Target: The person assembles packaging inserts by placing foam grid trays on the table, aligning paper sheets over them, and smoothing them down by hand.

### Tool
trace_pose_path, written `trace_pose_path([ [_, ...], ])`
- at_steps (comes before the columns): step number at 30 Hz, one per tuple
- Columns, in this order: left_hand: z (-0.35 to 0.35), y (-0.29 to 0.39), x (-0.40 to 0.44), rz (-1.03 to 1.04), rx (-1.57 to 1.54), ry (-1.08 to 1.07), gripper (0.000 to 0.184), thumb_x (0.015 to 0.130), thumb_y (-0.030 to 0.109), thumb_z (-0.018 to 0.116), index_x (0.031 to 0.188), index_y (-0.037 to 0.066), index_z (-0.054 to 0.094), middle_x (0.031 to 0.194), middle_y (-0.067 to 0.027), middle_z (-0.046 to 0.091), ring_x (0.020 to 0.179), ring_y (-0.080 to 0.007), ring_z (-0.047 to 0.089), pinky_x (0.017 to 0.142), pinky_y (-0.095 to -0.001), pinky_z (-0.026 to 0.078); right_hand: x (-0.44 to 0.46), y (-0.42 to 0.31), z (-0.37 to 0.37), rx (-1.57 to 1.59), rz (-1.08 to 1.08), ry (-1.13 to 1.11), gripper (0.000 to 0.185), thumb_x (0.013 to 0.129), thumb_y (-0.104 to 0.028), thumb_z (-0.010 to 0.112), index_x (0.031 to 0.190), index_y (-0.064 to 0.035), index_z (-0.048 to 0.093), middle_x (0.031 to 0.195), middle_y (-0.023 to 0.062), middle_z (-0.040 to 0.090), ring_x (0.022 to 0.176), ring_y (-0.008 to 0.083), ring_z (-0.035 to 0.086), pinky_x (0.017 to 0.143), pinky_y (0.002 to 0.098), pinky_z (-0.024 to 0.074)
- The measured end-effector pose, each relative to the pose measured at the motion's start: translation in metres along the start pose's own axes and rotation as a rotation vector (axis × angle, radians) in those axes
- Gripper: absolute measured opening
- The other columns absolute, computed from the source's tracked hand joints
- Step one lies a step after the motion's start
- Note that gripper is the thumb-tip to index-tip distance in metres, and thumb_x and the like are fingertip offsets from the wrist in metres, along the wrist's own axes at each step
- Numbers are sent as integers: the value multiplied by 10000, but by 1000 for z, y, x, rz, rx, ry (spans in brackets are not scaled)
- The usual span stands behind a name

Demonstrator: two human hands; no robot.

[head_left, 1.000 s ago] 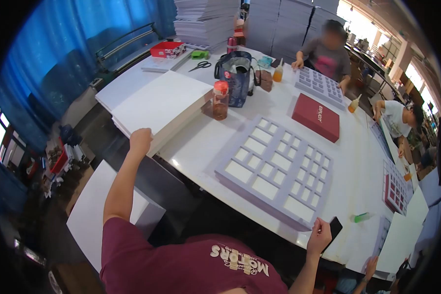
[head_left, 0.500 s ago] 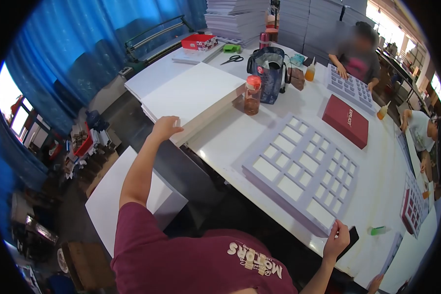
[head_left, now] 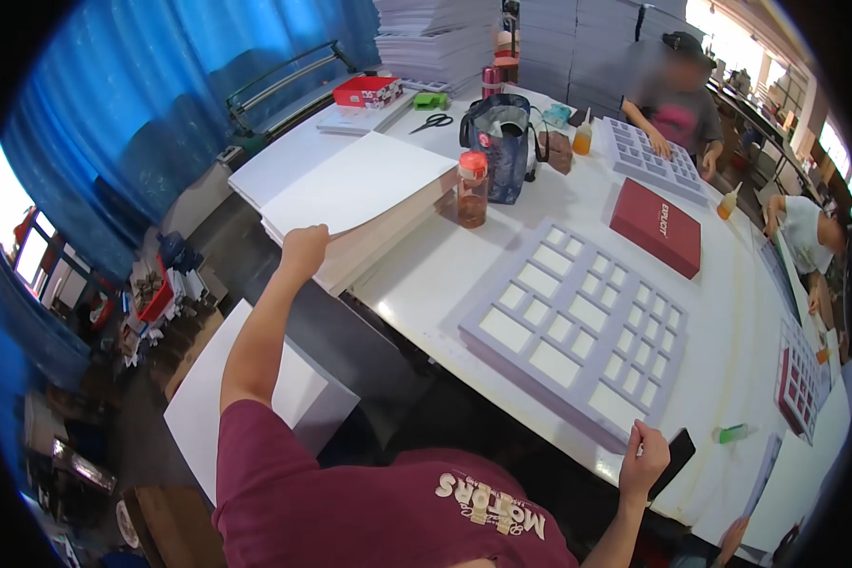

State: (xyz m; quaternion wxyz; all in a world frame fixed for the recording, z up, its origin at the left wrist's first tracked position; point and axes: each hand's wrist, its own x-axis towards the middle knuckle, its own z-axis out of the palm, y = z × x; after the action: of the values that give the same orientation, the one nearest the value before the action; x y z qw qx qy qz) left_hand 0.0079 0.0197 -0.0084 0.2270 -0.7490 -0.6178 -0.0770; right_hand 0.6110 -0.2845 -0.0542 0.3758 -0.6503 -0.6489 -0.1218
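Observation:
My left hand point(head_left: 304, 254) pinches the near corner of the top white sheet point(head_left: 369, 180) on a thick stack. That corner is lifted and bent up, leaving a gap above the sheets below point(head_left: 379, 239). My right hand point(head_left: 646, 458) is held with curled fingers at the near right corner of a pale grey compartment tray point(head_left: 563, 329); whether anything is between the fingertips cannot be made out. White panels show in the tray's several compartments. Just beside my right hand lies a black flat object point(head_left: 674, 464), like a phone.
A bottle with a red lid point(head_left: 472, 191) stands by the stack, near a dark bag point(head_left: 502, 142). Beyond the tray lie a dark red box point(head_left: 658, 227) and another compartment tray point(head_left: 648, 159) under a co-worker's hand. Scissors point(head_left: 433, 123) lie behind the stack.
My left hand has closed on the top sheet's corner and raised it off the stack. My right hand stays by the tray corner, its fingers curled. The view has shifted slightly.

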Motion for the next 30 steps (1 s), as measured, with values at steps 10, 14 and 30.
trace_pose_path([
  [10, -8, -7, 5, -139, -296, -272, 265, 767, 288, 740, 934, 85, 709, 847, -129, 714, 812, -313, 685, 740, -426, 534, 1, -2, 1, 11, -14, -14, 113, 827, -4, 683, 935, -34, 673, 748, 100, 614, 640, 269, 561, 575, 381, 411],
  [14, -6, -14, 9, -140, -333, -315, 451, 693, 359, 808, 1046, 91, 728, 928, -113, 730, 872, -291, 694, 803, -389, 537, 3, -5, 4, 16, -26, -27, 109, 829, -2, 682, 933, -32, 671, 742, 104, 612, 640, 275, 559, 576, 386, 412],
  [30, -68, -21, 12, -209, 195, 360, 167, 838, 82, 544, 966, 99, 649, 741, -92, 649, 758, -271, 668, 665, -413, 501, 5, -5, -1, 30, -17, 22, 98, 828, -12, 687, 923, -34, 674, 718, 102, 603, 638, 280, 561, 581, 393, 414],
])
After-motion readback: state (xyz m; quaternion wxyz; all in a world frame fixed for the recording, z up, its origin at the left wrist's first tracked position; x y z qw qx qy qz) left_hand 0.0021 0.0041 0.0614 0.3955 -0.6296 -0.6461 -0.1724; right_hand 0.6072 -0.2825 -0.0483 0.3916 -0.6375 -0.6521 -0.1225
